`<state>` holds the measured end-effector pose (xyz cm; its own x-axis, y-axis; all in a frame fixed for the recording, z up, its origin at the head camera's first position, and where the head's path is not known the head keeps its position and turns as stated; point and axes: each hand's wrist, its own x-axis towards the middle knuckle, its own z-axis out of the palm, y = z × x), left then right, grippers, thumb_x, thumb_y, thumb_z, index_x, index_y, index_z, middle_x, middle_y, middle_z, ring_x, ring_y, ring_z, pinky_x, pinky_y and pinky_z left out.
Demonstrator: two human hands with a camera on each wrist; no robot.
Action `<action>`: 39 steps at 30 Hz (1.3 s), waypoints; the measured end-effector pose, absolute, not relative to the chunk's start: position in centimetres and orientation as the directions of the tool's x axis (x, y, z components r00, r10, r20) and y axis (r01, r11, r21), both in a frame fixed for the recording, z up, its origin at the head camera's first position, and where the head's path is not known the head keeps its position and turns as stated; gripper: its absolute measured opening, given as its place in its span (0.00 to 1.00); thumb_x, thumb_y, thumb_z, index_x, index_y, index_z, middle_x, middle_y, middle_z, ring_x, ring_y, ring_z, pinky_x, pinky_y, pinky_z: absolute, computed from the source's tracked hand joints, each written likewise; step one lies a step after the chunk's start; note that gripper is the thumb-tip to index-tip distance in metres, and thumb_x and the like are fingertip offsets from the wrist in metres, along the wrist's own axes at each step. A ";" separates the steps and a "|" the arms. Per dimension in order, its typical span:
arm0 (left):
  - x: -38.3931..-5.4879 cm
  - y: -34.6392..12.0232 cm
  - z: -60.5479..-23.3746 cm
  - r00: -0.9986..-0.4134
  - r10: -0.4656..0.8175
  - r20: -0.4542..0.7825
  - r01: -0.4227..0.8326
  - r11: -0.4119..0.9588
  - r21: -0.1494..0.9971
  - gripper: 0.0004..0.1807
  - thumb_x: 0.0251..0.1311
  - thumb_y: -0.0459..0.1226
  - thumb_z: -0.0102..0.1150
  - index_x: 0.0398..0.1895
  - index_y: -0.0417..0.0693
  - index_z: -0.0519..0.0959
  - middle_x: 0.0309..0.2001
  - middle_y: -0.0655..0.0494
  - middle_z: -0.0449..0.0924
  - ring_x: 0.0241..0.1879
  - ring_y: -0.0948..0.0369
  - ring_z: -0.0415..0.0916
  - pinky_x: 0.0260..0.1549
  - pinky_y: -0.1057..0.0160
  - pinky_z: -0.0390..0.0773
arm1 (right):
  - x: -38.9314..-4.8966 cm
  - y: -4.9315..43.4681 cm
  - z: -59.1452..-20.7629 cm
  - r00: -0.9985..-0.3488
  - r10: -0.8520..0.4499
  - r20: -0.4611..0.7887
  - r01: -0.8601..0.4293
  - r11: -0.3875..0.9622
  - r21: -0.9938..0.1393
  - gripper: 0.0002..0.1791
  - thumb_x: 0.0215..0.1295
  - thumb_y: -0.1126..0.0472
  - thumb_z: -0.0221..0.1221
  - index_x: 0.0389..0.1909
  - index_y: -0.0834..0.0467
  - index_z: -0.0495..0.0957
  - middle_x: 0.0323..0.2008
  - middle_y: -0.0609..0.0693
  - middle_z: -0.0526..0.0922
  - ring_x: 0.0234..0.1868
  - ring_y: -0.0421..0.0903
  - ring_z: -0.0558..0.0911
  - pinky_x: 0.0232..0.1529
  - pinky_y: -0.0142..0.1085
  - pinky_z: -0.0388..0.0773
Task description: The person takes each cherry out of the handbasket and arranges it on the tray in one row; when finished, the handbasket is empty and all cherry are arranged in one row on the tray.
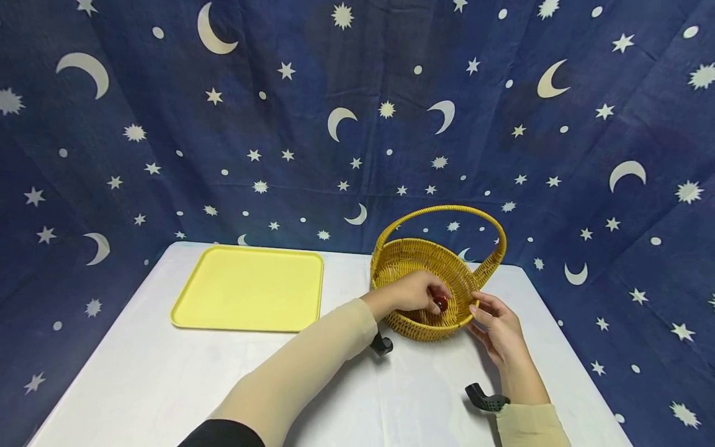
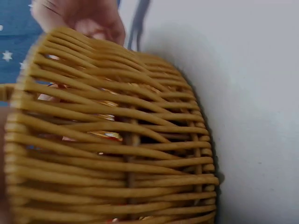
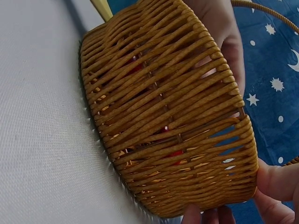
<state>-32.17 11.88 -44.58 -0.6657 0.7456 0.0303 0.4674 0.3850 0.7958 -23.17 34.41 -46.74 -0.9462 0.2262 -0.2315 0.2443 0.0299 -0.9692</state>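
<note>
A yellow-brown woven basket (image 1: 423,332) with a tall arched handle stands on the white table. My left hand (image 1: 416,292) reaches over its near rim, and the fingers curl round a small, shiny dark red object (image 1: 441,303) low inside. Its kind cannot be made out. At the basket's right side, my right hand (image 1: 498,326) grips the rim between thumb and fingers. Seen from the left wrist, the woven wall (image 2: 117,126) hides most of the inside. Through the gaps in the right wrist view, bits of red show behind the weave (image 3: 173,112).
A flat yellow tray (image 1: 248,288) lies at the back left of the white table (image 1: 167,379). Behind the table hangs a dark blue cloth (image 1: 301,118) printed with moons and stars. Black wrist mounts show by the left wrist (image 1: 382,344) and right wrist (image 1: 486,398).
</note>
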 end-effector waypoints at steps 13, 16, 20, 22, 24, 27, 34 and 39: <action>-29.1 3.1 -41.3 -0.711 0.678 0.184 0.376 0.146 0.915 0.19 0.59 0.23 0.73 0.54 0.43 0.88 0.54 0.46 0.85 0.41 0.65 0.84 0.42 0.69 0.83 | -23.1 34.1 -46.9 -0.941 0.241 -0.236 0.248 0.017 -0.969 0.25 0.78 0.65 0.61 0.73 0.53 0.74 0.55 0.42 0.75 0.53 0.38 0.83 0.52 0.33 0.86; -28.7 -0.6 -41.2 -0.753 0.624 0.209 0.383 0.158 0.910 0.20 0.59 0.23 0.73 0.54 0.42 0.88 0.53 0.46 0.85 0.44 0.63 0.86 0.46 0.67 0.84 | -23.1 34.0 -47.0 -0.942 0.235 -0.241 0.254 0.026 -0.967 0.26 0.78 0.64 0.61 0.74 0.54 0.73 0.57 0.43 0.75 0.54 0.38 0.82 0.53 0.34 0.86; -28.6 -5.1 -41.7 -0.829 0.520 0.207 0.370 0.231 0.900 0.20 0.58 0.24 0.74 0.53 0.43 0.88 0.51 0.46 0.83 0.43 0.60 0.86 0.46 0.65 0.84 | -23.2 34.0 -47.0 -0.945 0.235 -0.228 0.245 0.045 -0.969 0.27 0.79 0.63 0.61 0.75 0.55 0.72 0.57 0.44 0.74 0.53 0.38 0.81 0.53 0.34 0.86; -29.0 -6.8 -42.2 -0.862 0.469 0.193 0.350 0.276 0.895 0.20 0.57 0.25 0.75 0.53 0.43 0.88 0.50 0.46 0.83 0.41 0.59 0.85 0.42 0.64 0.83 | -23.2 34.1 -47.0 -0.945 0.241 -0.222 0.241 0.050 -0.969 0.26 0.79 0.63 0.61 0.75 0.55 0.72 0.57 0.44 0.74 0.53 0.37 0.81 0.53 0.34 0.86; -29.5 -8.3 -42.8 -0.891 0.421 0.170 0.325 0.330 0.886 0.20 0.56 0.26 0.75 0.52 0.45 0.88 0.48 0.46 0.83 0.38 0.58 0.83 0.39 0.64 0.82 | -23.2 34.2 -47.0 -0.945 0.245 -0.219 0.237 0.047 -0.970 0.26 0.79 0.63 0.61 0.74 0.54 0.73 0.56 0.43 0.74 0.52 0.36 0.81 0.52 0.34 0.86; -30.6 -10.1 -44.2 -0.921 0.364 0.138 0.291 0.408 0.866 0.19 0.56 0.27 0.76 0.52 0.47 0.88 0.48 0.46 0.85 0.36 0.57 0.80 0.38 0.63 0.79 | -23.3 34.3 -46.9 -0.944 0.245 -0.219 0.235 0.037 -0.971 0.25 0.79 0.63 0.61 0.73 0.54 0.74 0.56 0.43 0.75 0.51 0.36 0.82 0.52 0.34 0.86; -32.9 -12.7 -47.3 -0.954 0.293 0.057 0.215 0.540 0.814 0.17 0.56 0.26 0.76 0.49 0.44 0.88 0.48 0.45 0.87 0.40 0.55 0.81 0.44 0.60 0.78 | -23.3 34.2 -47.0 -0.940 0.252 -0.230 0.241 0.014 -0.970 0.24 0.78 0.63 0.62 0.72 0.53 0.76 0.55 0.42 0.75 0.52 0.38 0.82 0.53 0.36 0.86; -33.6 -13.0 -48.6 -0.958 0.287 0.006 0.181 0.587 0.789 0.17 0.54 0.25 0.77 0.47 0.44 0.89 0.44 0.48 0.87 0.46 0.54 0.80 0.49 0.58 0.75 | -23.5 34.2 -46.9 -0.939 0.249 -0.236 0.250 0.028 -0.968 0.25 0.78 0.63 0.62 0.73 0.53 0.74 0.57 0.43 0.75 0.54 0.39 0.81 0.54 0.35 0.85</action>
